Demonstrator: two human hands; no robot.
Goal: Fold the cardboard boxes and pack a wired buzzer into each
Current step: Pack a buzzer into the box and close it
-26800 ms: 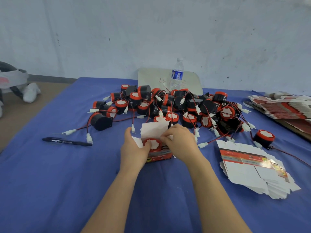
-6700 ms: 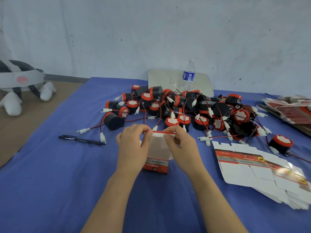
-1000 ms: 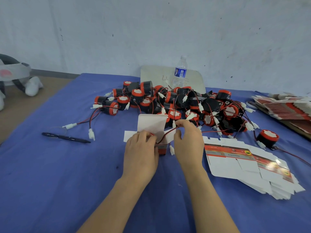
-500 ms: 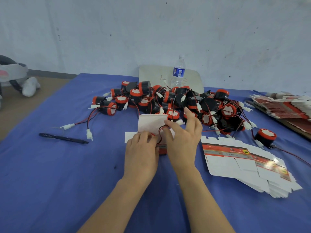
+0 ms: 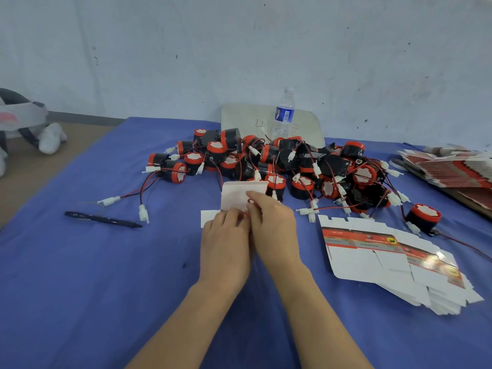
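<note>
A worker at a blue table (image 5: pixel 106 275) packs a buzzer into a small box (image 5: pixel 243 194). The box stands at the table's middle, just in front of the pile (image 5: pixel 279 163) of loose buzzers, with its white lid flap upright and a side flap spread flat to the left. The buzzer itself is hidden under the hands and is apparently inside the box already. Only a scrap of its red wire (image 5: pixel 247 214) shows between the fingers.

The left hand (image 5: pixel 226 243) lies palm down with its fingers curled over the near side of the box, gripping it steady. The right hand (image 5: pixel 274 226) presses alongside so the two touch. Its thumb and forefinger bend to the box mouth and seem to pinch the wire there. Both forearms reach straight out from the body, wrists low over the cloth.

The job at this stage looks to be stowing the lead. It wants coiling down beside the buzzer, plug and all, so nothing lies across the fold line when the side flaps and lid come over. The left hand's grip should be firm without crushing the thin card.

A stack of flat blanks (image 5: pixel 372 257) waits to the right, and a pen (image 5: pixel 103 218) lies well off to the left.
</note>
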